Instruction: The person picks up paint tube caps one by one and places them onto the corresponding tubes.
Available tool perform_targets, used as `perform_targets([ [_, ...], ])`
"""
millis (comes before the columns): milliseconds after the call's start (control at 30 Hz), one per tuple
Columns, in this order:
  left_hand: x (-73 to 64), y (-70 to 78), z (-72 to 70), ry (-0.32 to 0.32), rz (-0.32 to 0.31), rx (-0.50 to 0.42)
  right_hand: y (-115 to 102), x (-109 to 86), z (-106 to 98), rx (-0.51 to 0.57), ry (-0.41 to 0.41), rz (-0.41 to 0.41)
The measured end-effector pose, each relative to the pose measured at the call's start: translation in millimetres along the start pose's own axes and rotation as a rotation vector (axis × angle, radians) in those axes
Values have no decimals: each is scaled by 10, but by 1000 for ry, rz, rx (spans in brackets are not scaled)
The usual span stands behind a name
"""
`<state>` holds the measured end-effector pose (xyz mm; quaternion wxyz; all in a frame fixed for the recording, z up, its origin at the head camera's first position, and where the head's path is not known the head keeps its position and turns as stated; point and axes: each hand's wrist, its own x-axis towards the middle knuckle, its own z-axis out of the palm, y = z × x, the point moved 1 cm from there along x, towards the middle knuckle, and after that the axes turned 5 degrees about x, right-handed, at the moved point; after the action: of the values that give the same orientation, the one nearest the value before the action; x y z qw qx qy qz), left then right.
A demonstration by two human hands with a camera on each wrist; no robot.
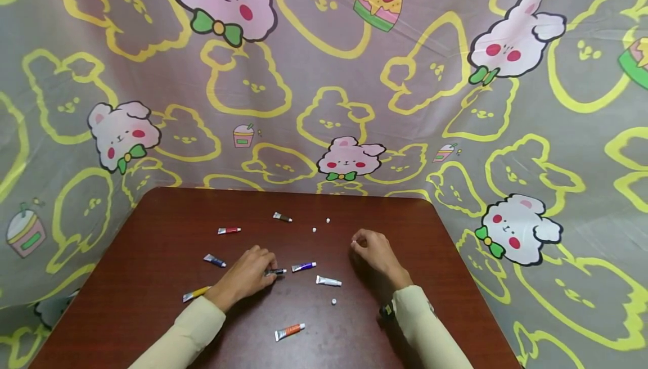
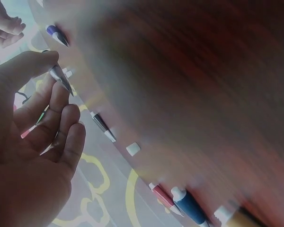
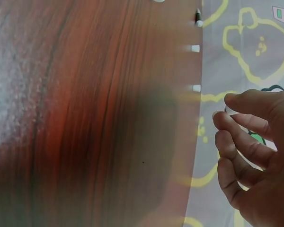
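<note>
In the head view my left hand [image 1: 249,273] reaches over the middle of the table and pinches a small black paint tube [image 1: 276,271] between thumb and fingers. The left wrist view shows the same tube [image 2: 60,75] at the fingertips, its silver end pointing away from the thumb. My right hand [image 1: 376,251] is bent over the table's right side, thumb and forefinger pinching a tiny white cap [image 3: 229,111], mostly hidden by the fingers. Just right of the left hand lie a purple tube [image 1: 304,266] and a white tube [image 1: 329,281].
Loose white caps lie at the back [image 1: 314,229] and near the white tube [image 1: 333,301]. Around the left arm are red [image 1: 229,230], blue [image 1: 215,260] and yellow [image 1: 196,293] tubes. A brown tube [image 1: 282,217] lies farther back, an orange one [image 1: 290,332] in front. Patterned cloth surrounds the table.
</note>
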<state>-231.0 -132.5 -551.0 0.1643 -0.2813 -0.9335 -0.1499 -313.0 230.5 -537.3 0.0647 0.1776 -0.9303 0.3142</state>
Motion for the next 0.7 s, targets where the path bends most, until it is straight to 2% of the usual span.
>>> perform_targets([
  [700,18,56,10,20,-7,-26,-105,-135,60,-17,40,-47],
])
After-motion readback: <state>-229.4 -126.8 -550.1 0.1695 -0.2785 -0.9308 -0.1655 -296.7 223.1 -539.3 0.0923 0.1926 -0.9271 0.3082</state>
